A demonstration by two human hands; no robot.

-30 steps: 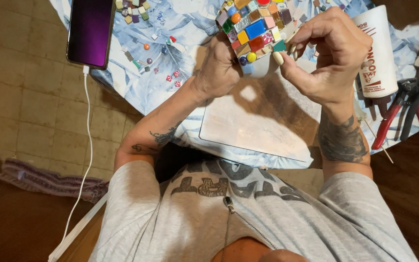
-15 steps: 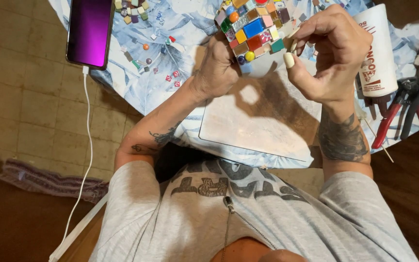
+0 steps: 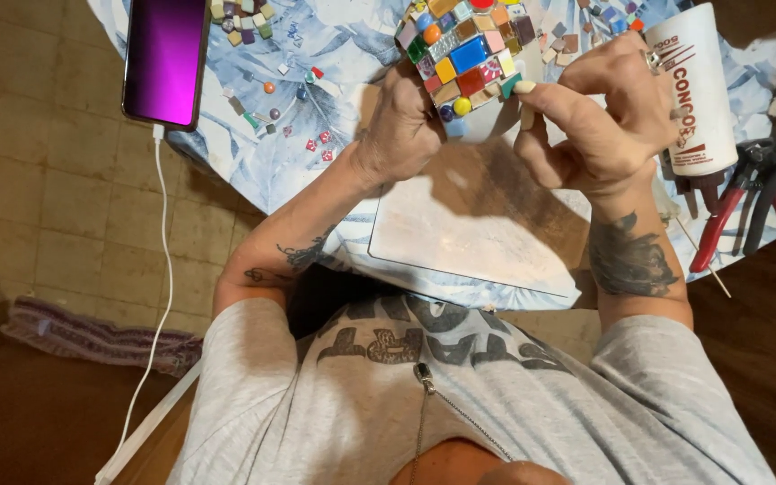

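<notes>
Holding a mosaic piece (image 3: 462, 54) up above the table (image 3: 316, 153), left hand (image 3: 401, 126) wrapped around its lower left edge from beneath. Pinching a small teal tile (image 3: 511, 85) with the right hand (image 3: 608, 121), fingertips narrowed onto it right at the piece's lower right corner, touching or nearly so.

Covered in small glossy squares of blue, red, yellow, orange, pink, green and silver, plus a few round beads along the lower edge; tilted, with its top cut off by the frame, so overall shape not readable.

Standing just right of the right hand: a white bottle (image 3: 698, 94), tall and tapered, with dark reddish lettering and stripes, nozzle end pointing down toward the viewer, top out of frame. Lying at upper left: a phone (image 3: 165, 58) with a glowing purple-magenta screen, a white cable (image 3: 165, 260) running down off the table edge. Scattered between phone and mosaic: loose tiles and beads (image 3: 271, 94) on a blue-and-white leaf-print cloth. Resting below the hands: a pale rectangular board (image 3: 460, 233), smudged brown at its upper right. Sitting at far right: red-handled pliers (image 3: 729, 211) beside darker tools, partly cropped.

Hidden behind the knuckles: most of the right hand's grip, and whether anything else is tucked into the palm. Too small to sort: the far tiles at the top edge.
</notes>
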